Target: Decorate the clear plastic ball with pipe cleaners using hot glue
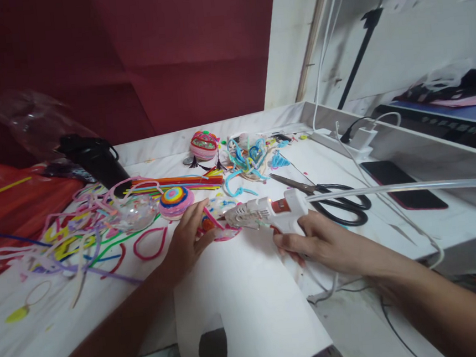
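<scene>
My right hand (310,239) is wrapped round the handle of a white hot glue gun (266,212), a clear glue stick (405,188) jutting from its back. The gun's nozzle points left and meets a small pink and orange craft piece (217,227). With fingers and thumb my left hand (191,235) grips this piece from its left side; its exact shape is partly hidden. Just behind my left hand lies a round ornament (175,201) with rainbow rings of pipe cleaner. A white sheet of paper (248,300) hangs over the table's front edge beneath the hands.
Large black-handled scissors (326,190) and a dark phone (403,184) lie to the right. Loose pipe cleaners (81,242) cover the left side, near a black cylindrical object (95,160). Farther back are a pink decorated ball (204,145), a blue tangle (248,155) and a power strip (343,146).
</scene>
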`<state>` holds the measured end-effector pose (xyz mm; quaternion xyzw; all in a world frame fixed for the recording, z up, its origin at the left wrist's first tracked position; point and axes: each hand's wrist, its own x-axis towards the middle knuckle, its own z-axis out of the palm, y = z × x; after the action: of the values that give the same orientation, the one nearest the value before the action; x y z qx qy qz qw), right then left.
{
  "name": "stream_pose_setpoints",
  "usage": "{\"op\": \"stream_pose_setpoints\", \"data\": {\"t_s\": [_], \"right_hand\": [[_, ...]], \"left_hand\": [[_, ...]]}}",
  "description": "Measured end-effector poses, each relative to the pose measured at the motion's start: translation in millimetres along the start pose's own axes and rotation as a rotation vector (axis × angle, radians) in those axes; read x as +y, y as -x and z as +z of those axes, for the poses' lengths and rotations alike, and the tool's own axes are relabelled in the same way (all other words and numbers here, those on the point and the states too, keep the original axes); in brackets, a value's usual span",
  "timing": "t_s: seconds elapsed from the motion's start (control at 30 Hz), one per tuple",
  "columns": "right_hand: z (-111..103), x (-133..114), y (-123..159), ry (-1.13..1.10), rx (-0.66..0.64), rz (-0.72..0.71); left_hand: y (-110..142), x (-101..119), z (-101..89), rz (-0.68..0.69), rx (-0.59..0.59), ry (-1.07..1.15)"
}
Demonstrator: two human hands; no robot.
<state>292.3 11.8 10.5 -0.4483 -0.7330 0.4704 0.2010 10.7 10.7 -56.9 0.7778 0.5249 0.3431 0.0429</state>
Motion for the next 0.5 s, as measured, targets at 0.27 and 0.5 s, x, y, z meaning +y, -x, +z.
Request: {"op": "stream_pose_setpoints", "data": {"t_s": [0.27,0.5], "right_hand": [[1,5,4,-0.023,-0.033,0.014],[1,12,2,-0.12,-0.125,-0.028]], "left_hand": [[0,-1,2.0,0.002,0.025,0.005],[1,0,1.3,-0.018,0.011,-0.003]]}}
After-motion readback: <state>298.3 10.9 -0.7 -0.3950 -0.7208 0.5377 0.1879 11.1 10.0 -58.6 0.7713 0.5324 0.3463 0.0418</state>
